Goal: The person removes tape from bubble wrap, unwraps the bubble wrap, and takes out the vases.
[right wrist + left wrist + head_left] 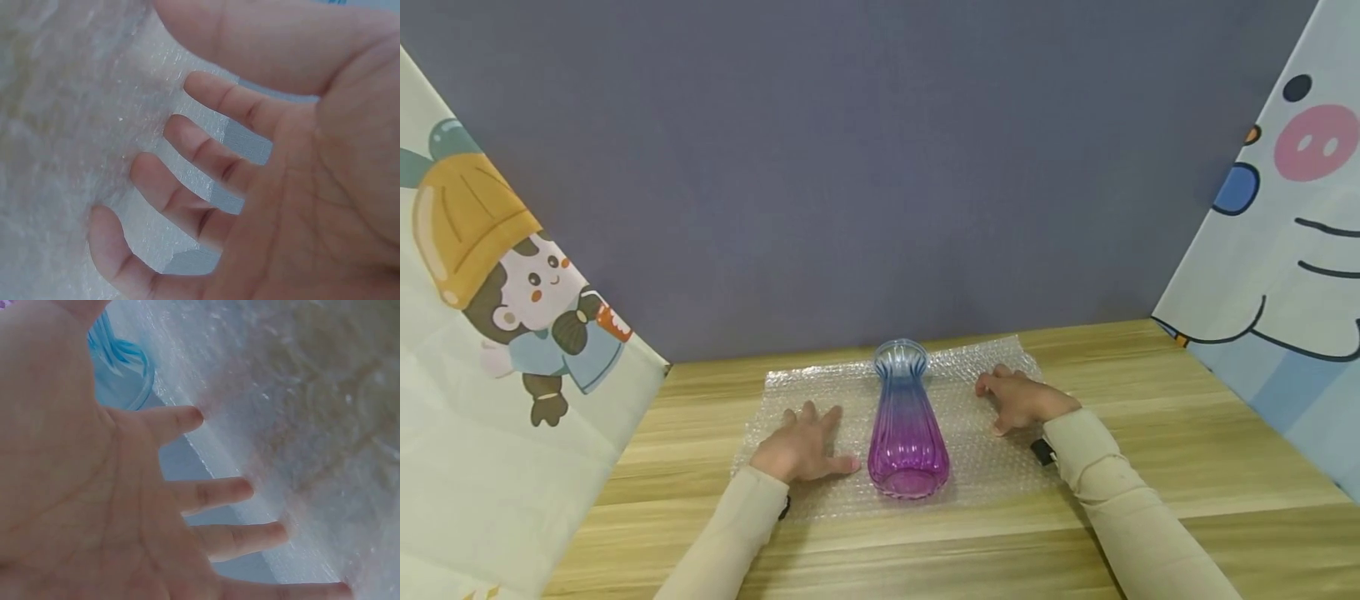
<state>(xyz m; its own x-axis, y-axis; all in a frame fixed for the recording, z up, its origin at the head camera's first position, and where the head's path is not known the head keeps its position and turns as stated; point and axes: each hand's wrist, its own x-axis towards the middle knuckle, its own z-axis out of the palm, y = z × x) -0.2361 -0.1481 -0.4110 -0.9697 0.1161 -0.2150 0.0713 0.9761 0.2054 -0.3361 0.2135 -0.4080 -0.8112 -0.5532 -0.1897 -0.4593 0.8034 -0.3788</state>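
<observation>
A ribbed glass vase (908, 425), blue at the neck and purple at the base, lies on a sheet of bubble wrap (835, 387) with its mouth pointing away. To its left, the left hand (802, 447) rests on the wrap, fingers spread and thumb pointing toward the vase without gripping it. The right hand (1018, 400) touches the wrap on the other side, its fingers slightly bent and spread. In the left wrist view the fingertips meet the bubble wrap (300, 425), and the vase's blue rim (128, 375) shows behind the thumb. Bent fingertips touch the wrap (62, 125) in the right wrist view.
The wooden table (1150, 400) carries the wrap. A grey panel (880, 183) rises at its back edge. Cartoon-printed cloths flank it: one with a child figure (542, 275) at left, one with a pig-like snout (1317, 143) at right.
</observation>
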